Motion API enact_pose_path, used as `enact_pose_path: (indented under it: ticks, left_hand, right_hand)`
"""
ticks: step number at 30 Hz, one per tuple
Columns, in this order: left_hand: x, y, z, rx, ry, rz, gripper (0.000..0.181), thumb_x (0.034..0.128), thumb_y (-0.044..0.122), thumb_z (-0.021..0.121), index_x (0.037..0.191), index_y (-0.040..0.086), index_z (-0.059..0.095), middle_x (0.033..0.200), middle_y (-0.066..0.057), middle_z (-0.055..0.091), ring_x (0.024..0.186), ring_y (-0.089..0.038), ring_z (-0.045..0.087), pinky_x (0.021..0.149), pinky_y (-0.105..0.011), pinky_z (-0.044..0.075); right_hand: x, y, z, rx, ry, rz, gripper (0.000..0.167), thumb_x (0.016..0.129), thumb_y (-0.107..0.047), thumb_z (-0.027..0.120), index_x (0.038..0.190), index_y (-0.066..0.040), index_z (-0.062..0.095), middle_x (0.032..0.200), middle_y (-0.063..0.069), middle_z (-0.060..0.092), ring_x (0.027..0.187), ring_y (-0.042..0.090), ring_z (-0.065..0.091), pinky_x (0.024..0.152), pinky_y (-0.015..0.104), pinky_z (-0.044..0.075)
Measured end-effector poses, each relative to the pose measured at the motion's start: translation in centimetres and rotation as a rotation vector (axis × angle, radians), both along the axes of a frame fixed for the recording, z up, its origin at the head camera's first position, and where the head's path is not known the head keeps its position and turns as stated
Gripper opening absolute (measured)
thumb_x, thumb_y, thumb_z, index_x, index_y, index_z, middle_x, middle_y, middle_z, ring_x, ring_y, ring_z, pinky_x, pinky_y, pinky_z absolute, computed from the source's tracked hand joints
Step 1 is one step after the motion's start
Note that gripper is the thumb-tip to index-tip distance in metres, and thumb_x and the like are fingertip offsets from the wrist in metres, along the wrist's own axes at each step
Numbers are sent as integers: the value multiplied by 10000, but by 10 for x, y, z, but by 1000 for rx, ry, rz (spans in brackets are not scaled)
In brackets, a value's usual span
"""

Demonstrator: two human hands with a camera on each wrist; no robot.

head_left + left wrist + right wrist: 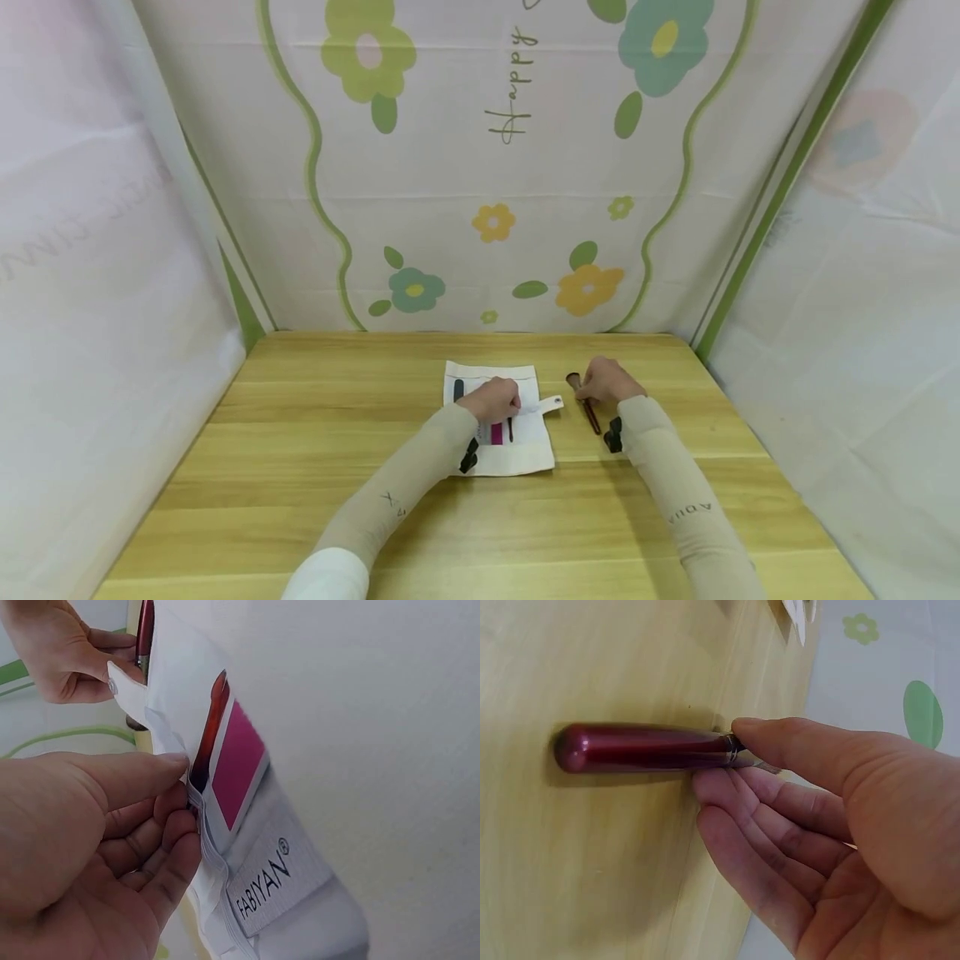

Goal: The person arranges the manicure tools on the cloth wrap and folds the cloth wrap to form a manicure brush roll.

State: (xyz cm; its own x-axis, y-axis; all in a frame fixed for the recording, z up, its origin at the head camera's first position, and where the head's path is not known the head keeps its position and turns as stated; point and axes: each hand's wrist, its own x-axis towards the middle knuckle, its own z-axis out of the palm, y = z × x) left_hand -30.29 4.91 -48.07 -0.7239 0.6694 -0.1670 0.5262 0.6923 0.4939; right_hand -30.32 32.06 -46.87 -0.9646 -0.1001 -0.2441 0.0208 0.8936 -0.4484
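A white fabric pouch lies unfolded on the table. In the left wrist view, my left hand pinches the gathered pocket edge between thumb and fingers. A slim reddish-brown handle with a pointed end sticks out of that pocket beside a magenta panel; its other end is hidden. To the right of the pouch, my right hand holds a makeup brush near the ferrule. Its dark red handle points toward me, and the dark bristles face away.
A snap strap extends from the pouch's right side. A dark rounded item shows at its upper left, and a FABIYAN label is on the pocket. The wooden table ends at a flowered cloth wall.
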Motion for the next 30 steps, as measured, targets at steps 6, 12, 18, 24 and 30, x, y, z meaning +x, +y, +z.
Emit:
enact_pose_path:
  ticks: [6, 12, 18, 24, 30]
  left_hand:
    - [-1, -1, -4, 17, -13, 1, 540, 1068, 49, 560, 583, 174, 360, 545, 69, 266, 511, -77, 300, 570, -220, 320]
    - [1, -7, 4, 8, -15, 11, 470, 1081, 70, 538, 635, 157, 413, 584, 55, 328, 540, -87, 338, 574, -224, 334]
    - [1, -13, 9, -17, -19, 8, 414, 1087, 101, 536, 684, 157, 456, 626, 56, 371, 584, -87, 380, 617, -223, 366]
    - [1, -16, 11, -15, -35, 11, 344, 1089, 126, 550, 744, 126, 540, 672, 42, 460, 625, -97, 431, 666, -237, 392]
    - [0, -19, 12, -9, -19, 2, 178, 1077, 146, 581, 918, 111, 653, 862, 23, 630, 758, -91, 544, 760, -241, 453]
  right_hand:
    - [-2, -4, 5, -13, 3, 30, 433, 985, -147, 724, 571, -98, 608, 562, 95, 646, 455, 102, 347, 531, 280, 377]
    - [-11, -9, 15, -12, 32, 66, 391, 990, -178, 696, 618, -68, 647, 664, 175, 710, 475, 102, 374, 591, 286, 402]
    - [-14, -23, 32, -72, 32, 61, 370, 1001, -220, 698, 667, -59, 702, 688, 138, 729, 523, 120, 449, 608, 298, 402]
    - [-19, -42, 44, -119, 43, 57, 325, 993, -231, 725, 724, -48, 734, 637, -4, 682, 581, 140, 528, 613, 289, 434]
    - [-24, -63, 52, -142, 69, 47, 292, 978, -227, 745, 752, -42, 750, 692, 37, 719, 597, 129, 524, 581, 271, 407]
